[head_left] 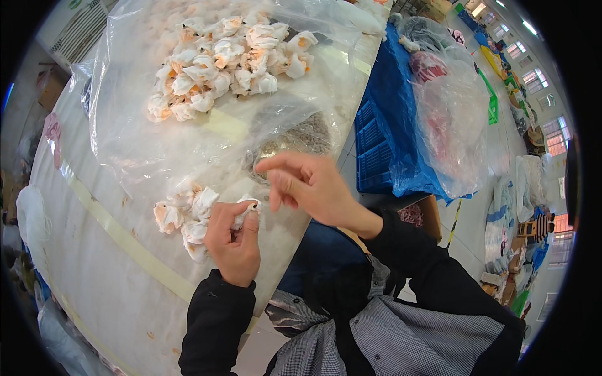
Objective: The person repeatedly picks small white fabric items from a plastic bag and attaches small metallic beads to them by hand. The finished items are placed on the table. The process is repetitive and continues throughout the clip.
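— What has the left hand [233, 241] got?
— It's closed around a small white cloth flower [246, 210], near the table's [94, 276] front edge, just beside a little heap of flowers [183, 216].
— And the right hand [307, 183]?
— Lifted above the table edge, holding nothing, fingers loosely curled, forefinger out.
— The rest?
— A big pile [219, 66] sits on a clear plastic sheet [138, 138] toward the far edge.

We see white cloth pieces [221, 57] with orange centres heaped at the upper middle of the frame, lying on clear plastic sheeting [144, 135]. The desk [94, 276] is off-white, crossed by a pale yellow stripe. At the right of the frame, a crate [376, 147] is deep blue. The sleeves [216, 326] at the bottom are black, over a grey checked garment [407, 341].
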`<state>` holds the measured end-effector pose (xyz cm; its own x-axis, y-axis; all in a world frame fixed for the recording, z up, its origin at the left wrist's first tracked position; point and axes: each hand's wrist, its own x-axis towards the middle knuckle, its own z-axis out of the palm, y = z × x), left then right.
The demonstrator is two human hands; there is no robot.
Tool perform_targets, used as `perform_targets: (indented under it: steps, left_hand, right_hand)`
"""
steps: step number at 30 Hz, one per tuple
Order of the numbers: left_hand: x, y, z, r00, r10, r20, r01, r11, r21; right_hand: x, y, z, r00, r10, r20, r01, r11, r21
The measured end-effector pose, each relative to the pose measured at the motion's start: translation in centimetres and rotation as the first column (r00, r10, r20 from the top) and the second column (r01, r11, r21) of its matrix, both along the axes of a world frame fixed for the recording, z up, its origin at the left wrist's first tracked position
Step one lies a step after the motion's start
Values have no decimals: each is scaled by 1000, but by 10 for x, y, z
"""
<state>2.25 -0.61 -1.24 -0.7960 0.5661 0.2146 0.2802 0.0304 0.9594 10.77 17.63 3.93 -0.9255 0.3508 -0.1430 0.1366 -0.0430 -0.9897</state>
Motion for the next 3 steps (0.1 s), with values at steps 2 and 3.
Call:
perform_targets:
  steps: [2, 3]
  left_hand:
    - [0, 0, 2, 1000, -13, -27, 13, 1000, -16]
    - [-1, 1, 5, 999, -26, -43, 25, 999, -27]
  right_hand:
    - [4, -5, -4, 996, 90, 19, -87, 987, -132]
    - [6, -7, -11, 991, 132, 24, -125, 972, -197]
